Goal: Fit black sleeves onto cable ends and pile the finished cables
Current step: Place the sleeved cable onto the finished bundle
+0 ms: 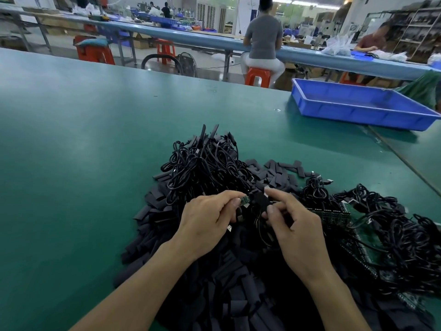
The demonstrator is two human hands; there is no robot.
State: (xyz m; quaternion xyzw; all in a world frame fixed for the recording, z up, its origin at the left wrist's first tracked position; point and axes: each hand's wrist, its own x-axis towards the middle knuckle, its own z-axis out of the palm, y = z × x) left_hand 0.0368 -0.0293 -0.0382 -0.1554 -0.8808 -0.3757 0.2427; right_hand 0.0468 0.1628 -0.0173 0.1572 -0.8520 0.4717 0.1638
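My left hand point(210, 216) pinches a small green circuit board point(244, 201) at a cable's end. My right hand point(290, 225) pinches a black sleeve point(261, 199) right beside that board, the two touching. The cable's black loop point(262, 231) hangs between my hands. Behind them rises a pile of coiled black cables point(202, 163). Loose black sleeves point(238, 283) cover the table under my forearms and spread to the left. Another heap of cables with bare green boards point(372, 220) lies to my right.
The green table point(83, 139) stretches far to the left and back. A blue plastic tray point(358, 103) stands at the back right. Beyond the table's far edge people sit on red stools at a long blue bench.
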